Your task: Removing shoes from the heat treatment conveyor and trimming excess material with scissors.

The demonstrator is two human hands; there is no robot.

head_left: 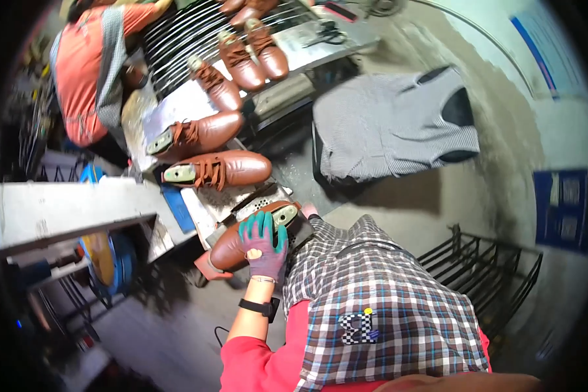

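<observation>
- Nearest of all, a checked apron (379, 294) is being worn over red sleeves, filling the lower right of the view.
- The left hand (262, 243), in a purple glove with green fingertips, is being laid over the brown shoe (232, 248), fingers curled down across its upper; the shoe is being gripped from above, though how tightly cannot be told.
- The shoe's long axis is being held slanted, toe low to the near left, heel and grey last top (282, 214) up to the far right, just beside the apron's edge.
- The right hand is not being shown; it may be hidden under the apron.
- Just beyond, a perforated metal work plate (261, 199) is being crowded by the shoe's heel.
- Farther left, two lasted brown shoes (219, 168) are lying on a metal bench (176, 104), toes pointing right.
- Farther still, more shoes (251, 55) are resting on a wire rack (179, 32), beside a person in an orange shirt (85, 72) at far left.
- To the far right, a grey cloth (392, 124) is being draped over a seat.
</observation>
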